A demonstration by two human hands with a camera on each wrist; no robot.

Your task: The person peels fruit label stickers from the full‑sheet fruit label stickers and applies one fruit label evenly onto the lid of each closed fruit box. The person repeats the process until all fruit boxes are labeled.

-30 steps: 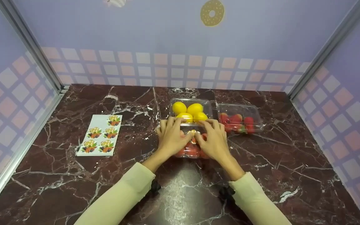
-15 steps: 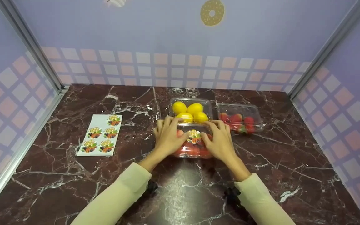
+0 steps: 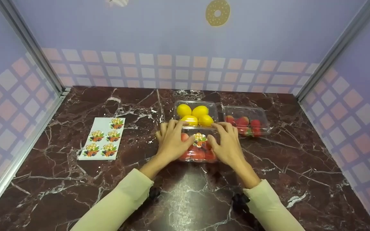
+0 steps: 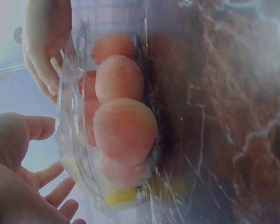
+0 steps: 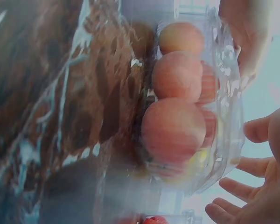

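Observation:
Both hands are at a clear plastic box (image 3: 198, 155) of pinkish peaches, its lid down. A round fruit-print sticker (image 3: 199, 140) sits on the middle of the lid. My left hand (image 3: 174, 143) is over the lid's left side, my right hand (image 3: 226, 145) over its right side, thumbs toward the sticker. In the left wrist view, the left hand (image 4: 18, 163) has its fingers spread, thumb and fingertips at the lid. The right wrist view shows the right hand (image 5: 263, 175) likewise, with peaches (image 5: 172, 128) behind the clear wall.
A clear box of lemons (image 3: 200, 111) stands just behind the peach box. Right of it is a clear box of strawberries (image 3: 242, 122). On the left lies a white sheet (image 3: 103, 136) with several fruit stickers. Tiled-pattern walls border the dark marbled table (image 3: 287, 166) at the back and sides.
Both hands have moved apart, left hand leftward and right hand rightward, and the thumbs have come off the sticker, which now shows whole. The boxes and the sheet look unmoved.

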